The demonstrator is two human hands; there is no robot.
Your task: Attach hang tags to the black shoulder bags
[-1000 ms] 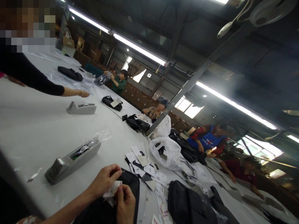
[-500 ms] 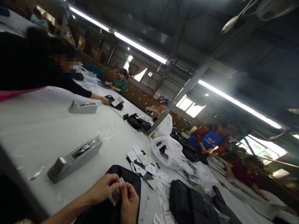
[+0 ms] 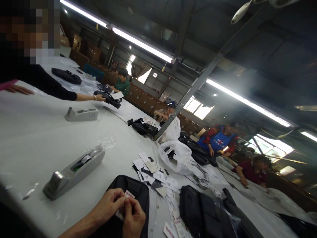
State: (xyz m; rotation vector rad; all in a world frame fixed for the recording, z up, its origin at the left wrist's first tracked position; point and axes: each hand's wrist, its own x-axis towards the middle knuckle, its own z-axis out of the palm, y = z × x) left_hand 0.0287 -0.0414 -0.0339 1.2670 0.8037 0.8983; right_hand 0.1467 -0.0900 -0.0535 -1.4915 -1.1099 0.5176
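Observation:
My left hand and my right hand meet at the bottom of the view, both pinching a small white paper tag with red print. They hover over a black bag lying on the white table. A grey tape dispenser sits just left of my hands. A loose heap of paper tags lies to the right of the bag.
Another black bag lies at the right, a white plastic bag behind the tags. A second tape dispenser stands farther back. A co-worker's arm reaches across holding a black bag. Several people work along the far edge.
My fingers have closed tighter on the tag and turned it. The co-worker across has picked up the black bag from the table. The view shifted slightly.

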